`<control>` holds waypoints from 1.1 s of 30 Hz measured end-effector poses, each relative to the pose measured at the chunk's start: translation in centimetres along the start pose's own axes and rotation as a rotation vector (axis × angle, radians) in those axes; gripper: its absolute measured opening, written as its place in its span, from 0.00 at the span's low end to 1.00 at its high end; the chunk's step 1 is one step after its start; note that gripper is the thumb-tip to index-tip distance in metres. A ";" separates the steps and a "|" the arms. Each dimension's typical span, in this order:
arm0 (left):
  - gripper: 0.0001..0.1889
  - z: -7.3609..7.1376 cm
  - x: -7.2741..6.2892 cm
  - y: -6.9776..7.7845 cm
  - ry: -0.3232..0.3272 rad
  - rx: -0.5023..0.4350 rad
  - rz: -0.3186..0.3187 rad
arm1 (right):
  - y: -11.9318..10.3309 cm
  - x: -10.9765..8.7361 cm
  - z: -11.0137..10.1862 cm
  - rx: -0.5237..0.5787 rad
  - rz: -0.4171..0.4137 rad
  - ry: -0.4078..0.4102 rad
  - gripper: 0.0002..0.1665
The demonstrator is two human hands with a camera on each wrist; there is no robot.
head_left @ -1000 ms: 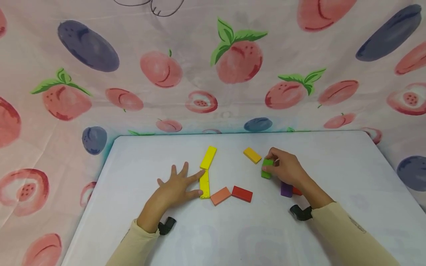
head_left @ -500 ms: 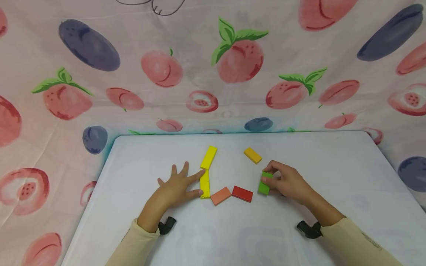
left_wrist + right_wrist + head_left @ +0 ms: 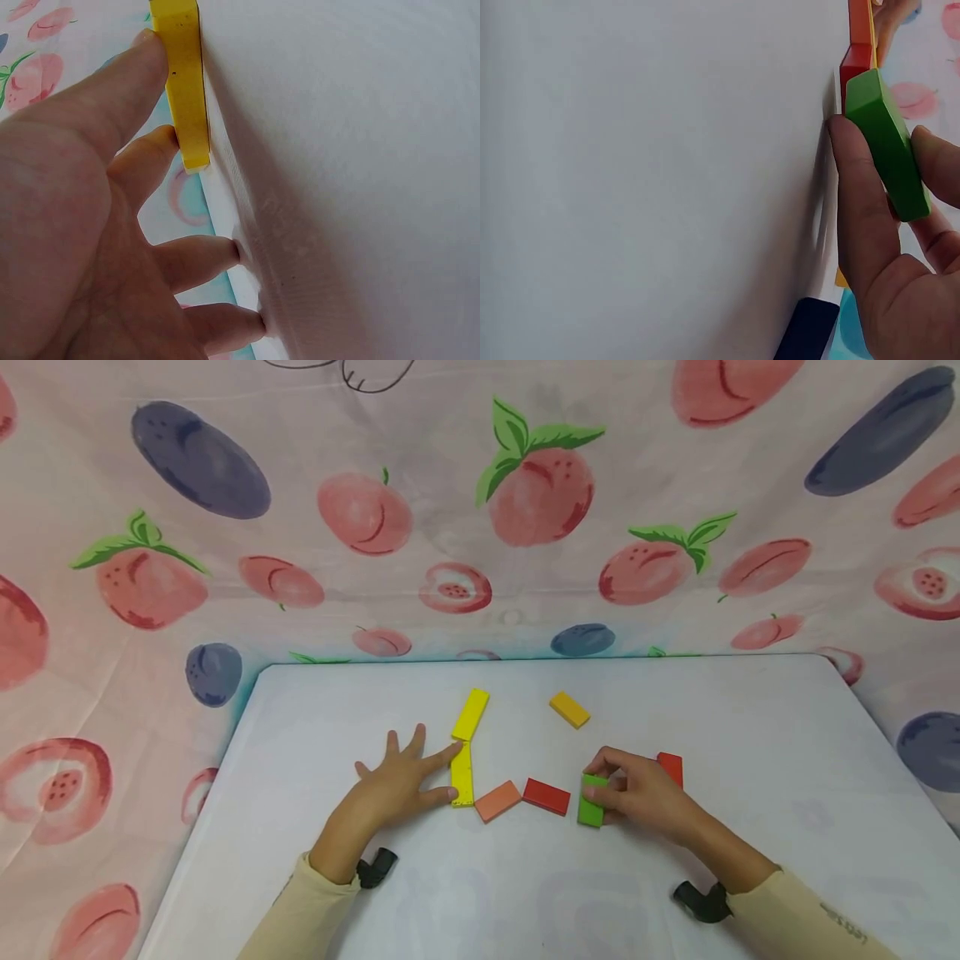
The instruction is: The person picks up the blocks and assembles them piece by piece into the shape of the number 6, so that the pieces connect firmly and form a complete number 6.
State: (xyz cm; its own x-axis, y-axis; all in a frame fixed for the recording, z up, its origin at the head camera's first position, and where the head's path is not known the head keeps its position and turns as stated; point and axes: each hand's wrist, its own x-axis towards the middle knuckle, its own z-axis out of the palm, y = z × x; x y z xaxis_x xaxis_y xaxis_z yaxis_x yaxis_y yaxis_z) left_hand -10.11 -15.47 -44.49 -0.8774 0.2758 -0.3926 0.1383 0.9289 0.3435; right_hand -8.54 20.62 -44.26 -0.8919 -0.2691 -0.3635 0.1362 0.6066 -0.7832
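My right hand (image 3: 637, 793) pinches a green block (image 3: 591, 802) between thumb and fingers, just right of a red block (image 3: 546, 797). In the right wrist view the green block (image 3: 885, 142) is tilted, one end close to the red block (image 3: 855, 64). Spread out on the table, my left hand (image 3: 393, 785) touches the lower yellow block (image 3: 462, 775) with thumb and forefinger. The left wrist view shows those two fingertips against the side of the yellow block (image 3: 184, 82). An upper yellow block (image 3: 471, 715) and a salmon block (image 3: 498, 802) adjoin this curved row.
An amber block (image 3: 570, 710) lies apart at the back. Behind my right hand, another red block (image 3: 671, 770) is partly covered. A dark block (image 3: 808, 330) shows low in the right wrist view. Fruit-patterned cloth (image 3: 510, 602) rises behind the white table (image 3: 480, 893).
My right hand has carried the green block toward the front and slightly left, close to the red block's right end. The left hand and the row of blocks have stayed put.
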 end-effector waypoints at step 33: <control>0.37 0.1 0.1 0.1 -0.004 -0.002 0.006 | 0.4 -1.6 0.8 -0.144 -0.067 -0.082 0.15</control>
State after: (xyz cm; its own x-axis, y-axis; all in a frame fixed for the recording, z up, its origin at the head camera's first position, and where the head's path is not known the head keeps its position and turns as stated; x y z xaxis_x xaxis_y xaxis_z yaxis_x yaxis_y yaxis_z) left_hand -10.15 -15.29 -44.57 -0.8749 0.2820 -0.3937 0.1424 0.9268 0.3475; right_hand -6.75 20.67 -44.39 -0.8580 -0.3691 -0.3573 0.0093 0.6842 -0.7292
